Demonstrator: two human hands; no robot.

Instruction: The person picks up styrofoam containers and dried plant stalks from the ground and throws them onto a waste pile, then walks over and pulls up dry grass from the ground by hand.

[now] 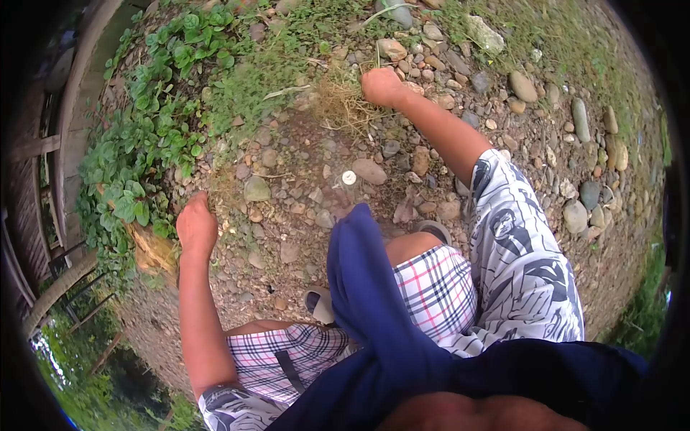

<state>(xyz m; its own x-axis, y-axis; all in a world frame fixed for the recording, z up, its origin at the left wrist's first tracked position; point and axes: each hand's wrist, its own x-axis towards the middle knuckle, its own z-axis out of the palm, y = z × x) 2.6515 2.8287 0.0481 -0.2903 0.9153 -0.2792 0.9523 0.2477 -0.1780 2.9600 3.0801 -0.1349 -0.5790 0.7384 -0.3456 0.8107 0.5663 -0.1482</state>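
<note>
My right hand [383,87] is closed at the far side of the stony ground. Its fingers grip at the edge of a tangled clump of dry grass [346,104], and a thin stem sticks up beyond the knuckles. On the left, my left hand [196,226] is held low with its fingers curled together. It is close to a patch of green leafy plants [133,201] and some thin dry weeds [224,179]. Whatever its fingers may hold is hidden. A small round white disc [349,177] lies on the soil between my hands.
Stones of many sizes [522,86] cover the ground, with low green weeds [251,86] among them. A piece of wood or rock [152,248] sits by the leafy plants. A concrete edge [83,100] runs along the left. Dark blue cloth [366,280] hangs in front of my knees.
</note>
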